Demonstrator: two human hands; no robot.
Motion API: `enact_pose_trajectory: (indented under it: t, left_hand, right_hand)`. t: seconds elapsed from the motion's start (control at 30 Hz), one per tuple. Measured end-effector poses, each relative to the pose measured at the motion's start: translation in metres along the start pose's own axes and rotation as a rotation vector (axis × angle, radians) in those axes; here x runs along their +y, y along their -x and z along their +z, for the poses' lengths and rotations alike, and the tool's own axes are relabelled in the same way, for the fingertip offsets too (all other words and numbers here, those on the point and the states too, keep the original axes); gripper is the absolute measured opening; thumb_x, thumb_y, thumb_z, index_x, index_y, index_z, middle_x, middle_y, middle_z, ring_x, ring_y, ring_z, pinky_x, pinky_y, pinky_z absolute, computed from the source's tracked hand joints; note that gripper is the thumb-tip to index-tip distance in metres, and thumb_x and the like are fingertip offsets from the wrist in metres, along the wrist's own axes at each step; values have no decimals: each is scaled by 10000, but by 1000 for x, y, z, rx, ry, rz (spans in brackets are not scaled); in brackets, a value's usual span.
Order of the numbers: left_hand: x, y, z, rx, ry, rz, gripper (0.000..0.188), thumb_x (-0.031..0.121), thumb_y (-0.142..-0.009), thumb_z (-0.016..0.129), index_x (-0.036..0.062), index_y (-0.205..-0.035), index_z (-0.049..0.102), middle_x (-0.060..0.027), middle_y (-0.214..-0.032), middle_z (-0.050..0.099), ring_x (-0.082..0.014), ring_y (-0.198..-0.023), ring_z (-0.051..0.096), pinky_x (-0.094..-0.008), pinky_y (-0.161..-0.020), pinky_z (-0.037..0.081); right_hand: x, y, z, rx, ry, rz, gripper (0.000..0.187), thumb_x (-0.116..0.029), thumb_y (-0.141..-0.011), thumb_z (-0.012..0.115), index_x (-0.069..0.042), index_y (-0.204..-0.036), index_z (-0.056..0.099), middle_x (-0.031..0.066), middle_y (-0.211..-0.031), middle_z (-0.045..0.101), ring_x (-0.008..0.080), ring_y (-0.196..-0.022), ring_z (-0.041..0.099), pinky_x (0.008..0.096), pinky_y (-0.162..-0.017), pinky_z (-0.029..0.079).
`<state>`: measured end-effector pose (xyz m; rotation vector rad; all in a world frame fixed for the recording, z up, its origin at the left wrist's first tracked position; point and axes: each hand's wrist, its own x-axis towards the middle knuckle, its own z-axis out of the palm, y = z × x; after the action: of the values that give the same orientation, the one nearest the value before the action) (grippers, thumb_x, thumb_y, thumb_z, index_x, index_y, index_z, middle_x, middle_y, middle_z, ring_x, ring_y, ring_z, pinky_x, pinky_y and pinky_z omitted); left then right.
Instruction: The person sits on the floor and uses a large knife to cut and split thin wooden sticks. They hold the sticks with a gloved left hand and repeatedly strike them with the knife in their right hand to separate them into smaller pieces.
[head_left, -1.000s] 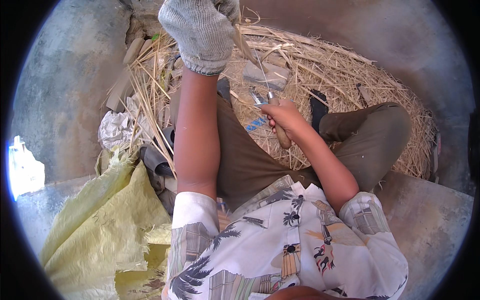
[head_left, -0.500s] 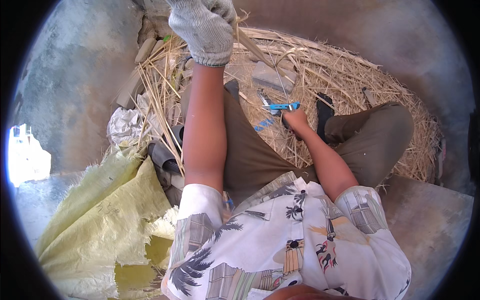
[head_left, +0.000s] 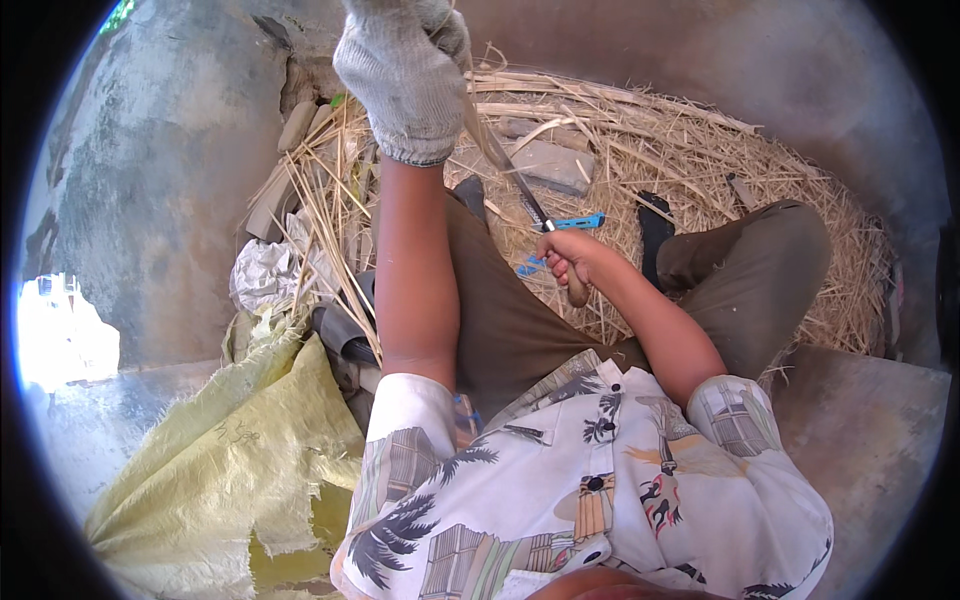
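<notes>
At the top of the view, my left hand [head_left: 400,85] wears a grey knit glove and is closed round a pale, cane-like strip [head_left: 474,122]. The glove hides most of the grip, and the frame cuts off its upper part. My bare right hand [head_left: 580,256], between my legs, grips a knife [head_left: 526,193] by its wooden handle. Its blade slants up and left and meets the strip's lower end; whether it cuts in, I cannot tell. Just beyond the right hand lies a blue plastic tool [head_left: 578,221] on the shavings.
Dry shavings [head_left: 700,150] cover the floor around my feet. Behind the knife sits a grey block [head_left: 552,167]. Long loose strips [head_left: 318,235] lean at the left, by crumpled white wrapping [head_left: 262,272] and dark footwear [head_left: 338,335]. A yellow woven sack [head_left: 225,470] spreads at lower left.
My right hand has turned and shifted slightly left, so the knife's blade now slants further left with its broad side showing. My gloved left hand has moved slightly down.
</notes>
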<state>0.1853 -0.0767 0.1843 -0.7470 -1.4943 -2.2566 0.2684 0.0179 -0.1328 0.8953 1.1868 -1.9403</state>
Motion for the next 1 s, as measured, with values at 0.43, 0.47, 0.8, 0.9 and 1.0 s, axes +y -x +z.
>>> enact_pose_trajectory:
  t: [0.43, 0.47, 0.8, 0.9, 1.0]
  left_hand:
    - [5, 16, 5, 103, -160, 213, 650, 636, -1021, 402, 153, -591, 336, 28, -509, 295, -93, -407, 307, -264, -391, 236]
    - [9, 16, 6, 143, -134, 190, 649, 639, -1019, 407, 155, -593, 331, 31, -514, 286, -95, -407, 304, -265, -391, 238]
    - [-33, 0, -36, 10, 40, 146, 700, 712, -985, 378, 144, -583, 302, 22, -530, 249, -119, -414, 228, -287, -384, 250]
    - [-31, 4, -18, 60, -5, 96, 676, 685, -997, 395, 147, -596, 316, 26, -532, 261, -114, -414, 255, -283, -391, 252]
    - [-34, 3, -15, 58, 36, 106, 634, 651, -1005, 431, 155, -620, 337, 40, -537, 281, -90, -411, 281, -265, -388, 246]
  right_hand:
    - [-5, 13, 2, 300, 427, -312, 195, -156, -794, 636, -7, -678, 589, 56, -562, 558, 198, -403, 502, 353, -421, 422]
    - [1, 5, -7, 403, 582, -418, 214, -161, -783, 644, 28, -689, 613, 90, -584, 590, 223, -420, 535, 367, -429, 439]
    - [-8, 5, 4, 424, 261, -354, 234, -142, -781, 679, 56, -673, 619, 168, -598, 597, 244, -490, 584, 401, -443, 427]
    - [-11, 9, 0, 550, 593, -587, 268, -182, -782, 676, 77, -723, 638, 223, -650, 638, 315, -560, 627, 440, -539, 484]
    - [-23, 33, 11, 624, 662, -810, 282, -218, -799, 685, 58, -755, 648, 232, -669, 636, 360, -606, 623, 451, -619, 495]
